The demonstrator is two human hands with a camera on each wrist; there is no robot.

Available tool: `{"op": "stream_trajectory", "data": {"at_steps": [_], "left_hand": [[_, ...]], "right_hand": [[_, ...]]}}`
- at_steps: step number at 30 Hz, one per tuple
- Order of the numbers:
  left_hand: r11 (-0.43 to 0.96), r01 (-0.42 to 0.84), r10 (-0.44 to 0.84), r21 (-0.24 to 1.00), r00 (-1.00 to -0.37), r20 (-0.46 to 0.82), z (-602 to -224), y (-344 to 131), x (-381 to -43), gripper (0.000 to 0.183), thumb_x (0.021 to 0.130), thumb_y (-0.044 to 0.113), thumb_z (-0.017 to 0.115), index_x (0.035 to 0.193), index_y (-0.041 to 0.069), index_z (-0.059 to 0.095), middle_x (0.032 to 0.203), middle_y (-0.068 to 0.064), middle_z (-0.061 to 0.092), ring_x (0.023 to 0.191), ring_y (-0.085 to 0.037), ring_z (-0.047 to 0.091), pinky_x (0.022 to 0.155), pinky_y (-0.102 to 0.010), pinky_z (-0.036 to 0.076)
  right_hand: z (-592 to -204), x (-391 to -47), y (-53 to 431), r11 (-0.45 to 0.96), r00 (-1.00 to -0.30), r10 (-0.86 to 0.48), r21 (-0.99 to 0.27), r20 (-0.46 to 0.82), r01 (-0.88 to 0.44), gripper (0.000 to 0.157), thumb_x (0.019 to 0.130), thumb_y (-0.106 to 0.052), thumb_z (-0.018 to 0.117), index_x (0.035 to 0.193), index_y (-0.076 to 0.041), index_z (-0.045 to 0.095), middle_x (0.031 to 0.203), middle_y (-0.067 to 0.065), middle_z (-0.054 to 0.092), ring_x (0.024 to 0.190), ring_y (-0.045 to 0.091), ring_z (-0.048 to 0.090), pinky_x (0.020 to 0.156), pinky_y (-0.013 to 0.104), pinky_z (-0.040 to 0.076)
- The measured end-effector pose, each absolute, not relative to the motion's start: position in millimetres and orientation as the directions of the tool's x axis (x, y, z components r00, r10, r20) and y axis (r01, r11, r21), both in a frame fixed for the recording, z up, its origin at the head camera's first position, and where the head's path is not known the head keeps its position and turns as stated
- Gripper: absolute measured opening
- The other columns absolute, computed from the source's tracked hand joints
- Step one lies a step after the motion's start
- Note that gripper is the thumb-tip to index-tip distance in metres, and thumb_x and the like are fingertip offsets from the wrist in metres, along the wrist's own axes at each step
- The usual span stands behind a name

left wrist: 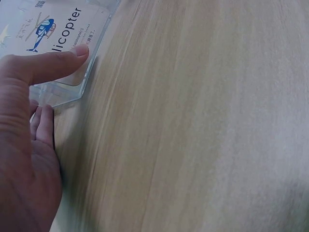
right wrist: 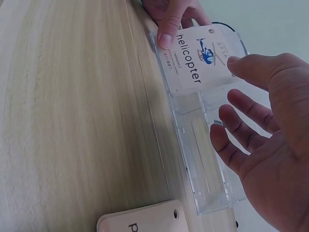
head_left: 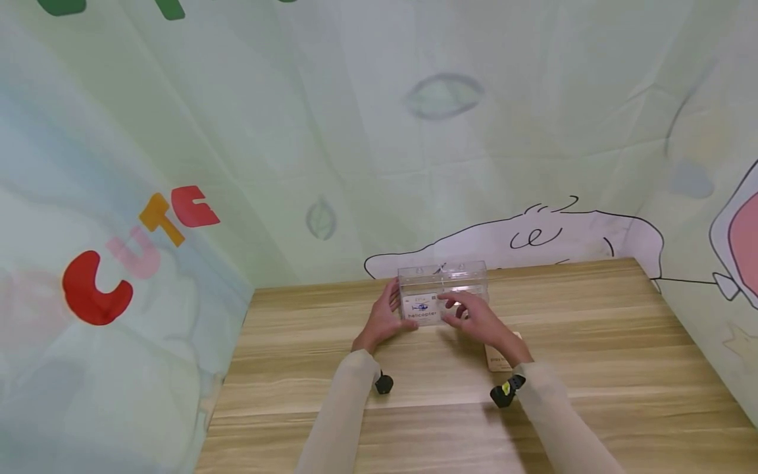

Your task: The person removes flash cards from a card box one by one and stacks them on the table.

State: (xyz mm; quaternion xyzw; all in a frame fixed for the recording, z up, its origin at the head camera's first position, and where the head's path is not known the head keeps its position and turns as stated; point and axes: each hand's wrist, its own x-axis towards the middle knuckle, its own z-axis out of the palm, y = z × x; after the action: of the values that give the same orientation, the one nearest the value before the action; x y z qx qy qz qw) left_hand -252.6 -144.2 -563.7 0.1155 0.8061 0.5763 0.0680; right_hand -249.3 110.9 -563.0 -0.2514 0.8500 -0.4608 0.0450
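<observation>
A clear plastic box [head_left: 464, 282] with two sections stands near the table's back edge. In its left section lies a white card [head_left: 422, 311] printed with a blue helicopter and the word "helicopter". My left hand [head_left: 383, 319] grips the box's left end, its thumb lying over the card's front edge in the left wrist view, its other fingers around the side. My right hand [head_left: 474, 317] is over the right section, one fingertip at the card's edge in the right wrist view, the other fingers loosely bent and spread, holding nothing. The box's right section shows no card.
Under the right forearm lies another rounded card or stack [right wrist: 145, 220] with a punched hole, partly hidden in the head view. The wooden table [head_left: 426, 421] meets a printed cloth backdrop [head_left: 331, 131] behind the box. Dark wrist devices [head_left: 503, 394] sit on both wrists.
</observation>
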Motion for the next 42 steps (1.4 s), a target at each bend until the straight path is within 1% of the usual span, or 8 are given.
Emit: {"op": "stream_trajectory", "data": {"at_steps": [10, 11, 17, 18, 21, 25, 30, 42], "left_hand": [[0.329, 0.103, 0.260, 0.938, -0.966, 0.015, -563.8, -144.1, -252.4, 0.107, 0.076, 0.000, 0.090, 0.161, 0.002, 0.026, 0.163, -0.023, 0.036, 0.149, -0.039, 0.036, 0.121, -0.047, 0.036], [0.333, 0.101, 0.255, 0.937, -0.967, 0.013, -569.9, -144.8, -255.3, 0.108, 0.075, 0.002, 0.091, 0.162, 0.004, 0.026, 0.163, -0.021, 0.036, 0.150, -0.037, 0.037, 0.121, -0.044, 0.036], [0.332, 0.104, 0.266, 0.937, -0.964, 0.013, -571.8, -145.5, -257.4, 0.107, 0.076, 0.002, 0.090, 0.161, 0.002, 0.025, 0.163, -0.023, 0.036, 0.149, -0.038, 0.037, 0.121, -0.044, 0.037], [0.325, 0.107, 0.270, 0.939, -0.963, 0.017, -566.6, -144.8, -255.1, 0.106, 0.077, 0.000, 0.089, 0.161, 0.000, 0.025, 0.162, -0.025, 0.036, 0.148, -0.041, 0.037, 0.120, -0.047, 0.037], [0.327, 0.113, 0.261, 0.938, -0.965, 0.025, -578.8, -144.9, -260.0, 0.109, 0.075, 0.000, 0.090, 0.162, 0.002, 0.024, 0.163, -0.024, 0.035, 0.149, -0.040, 0.036, 0.121, -0.048, 0.036], [0.343, 0.112, 0.241, 0.933, -0.970, 0.028, -599.6, -146.0, -268.3, 0.111, 0.074, 0.003, 0.092, 0.163, 0.010, 0.025, 0.164, -0.017, 0.036, 0.150, -0.034, 0.036, 0.122, -0.045, 0.036], [0.341, 0.103, 0.241, 0.934, -0.970, 0.019, -605.8, -148.3, -271.8, 0.111, 0.074, 0.008, 0.094, 0.162, 0.016, 0.027, 0.164, -0.011, 0.037, 0.150, -0.030, 0.038, 0.121, -0.042, 0.037], [0.328, 0.100, 0.250, 0.939, -0.968, 0.015, -603.2, -148.8, -271.1, 0.112, 0.074, 0.007, 0.094, 0.163, 0.014, 0.025, 0.165, -0.013, 0.036, 0.150, -0.030, 0.037, 0.121, -0.040, 0.036]], "right_hand": [[-563.5, -249.9, 107.5, 0.448, -0.877, -0.456, -0.814, 0.148, -0.370, 0.041, 0.098, -0.010, 0.072, 0.138, -0.004, 0.064, 0.113, 0.014, 0.067, 0.087, 0.019, 0.063, 0.075, 0.033, 0.058], [-563.5, -250.0, 107.4, 0.449, -0.878, -0.455, -0.815, 0.145, -0.367, 0.041, 0.098, -0.011, 0.072, 0.138, -0.005, 0.064, 0.113, 0.014, 0.067, 0.087, 0.019, 0.063, 0.075, 0.033, 0.058], [-561.5, -249.8, 106.8, 0.459, -0.881, -0.454, -0.812, 0.134, -0.360, 0.040, 0.099, -0.011, 0.071, 0.137, -0.005, 0.064, 0.113, 0.014, 0.067, 0.087, 0.019, 0.063, 0.074, 0.032, 0.057], [-561.1, -249.5, 106.7, 0.461, -0.881, -0.454, -0.812, 0.132, -0.359, 0.040, 0.099, -0.011, 0.071, 0.137, -0.005, 0.064, 0.114, 0.014, 0.067, 0.087, 0.019, 0.063, 0.075, 0.032, 0.057], [-561.6, -250.0, 107.0, 0.461, -0.881, -0.455, -0.811, 0.131, -0.359, 0.040, 0.099, -0.011, 0.071, 0.137, -0.005, 0.064, 0.114, 0.014, 0.067, 0.087, 0.019, 0.063, 0.075, 0.032, 0.057], [-562.1, -250.0, 107.3, 0.463, -0.880, -0.456, -0.809, 0.135, -0.363, 0.039, 0.099, -0.012, 0.071, 0.136, -0.005, 0.065, 0.114, 0.014, 0.067, 0.087, 0.018, 0.063, 0.075, 0.032, 0.057], [-561.9, -249.5, 105.8, 0.449, -0.876, -0.459, -0.813, 0.147, -0.371, 0.035, 0.098, -0.010, 0.071, 0.132, -0.004, 0.067, 0.113, 0.014, 0.068, 0.087, 0.019, 0.063, 0.074, 0.032, 0.057], [-561.7, -251.2, 100.9, 0.464, -0.880, -0.454, -0.805, 0.142, -0.369, 0.038, 0.098, -0.010, 0.071, 0.135, -0.004, 0.064, 0.111, 0.012, 0.068, 0.087, 0.019, 0.063, 0.076, 0.033, 0.058]]}}
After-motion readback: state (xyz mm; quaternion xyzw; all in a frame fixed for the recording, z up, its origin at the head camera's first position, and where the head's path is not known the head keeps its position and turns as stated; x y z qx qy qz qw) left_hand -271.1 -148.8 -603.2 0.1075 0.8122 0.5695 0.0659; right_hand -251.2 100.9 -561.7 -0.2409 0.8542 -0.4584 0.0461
